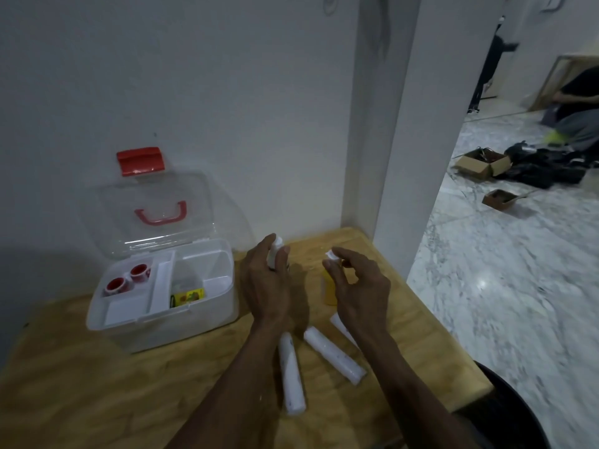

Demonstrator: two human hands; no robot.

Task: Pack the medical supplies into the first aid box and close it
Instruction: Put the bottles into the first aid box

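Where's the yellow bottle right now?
The yellow bottle stands on the table, right of the first aid box, just under the right hand, with the left hand beside it.

Clear glossy plastic lid [152, 202]; matt wooden table [97, 384]; polished marble floor [502, 286].

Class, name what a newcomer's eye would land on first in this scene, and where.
The open first aid box at the left of the wooden table, its clear lid upright with a red latch. At centre, the left hand grips a white bottle and the right hand reaches a yellow bottle.
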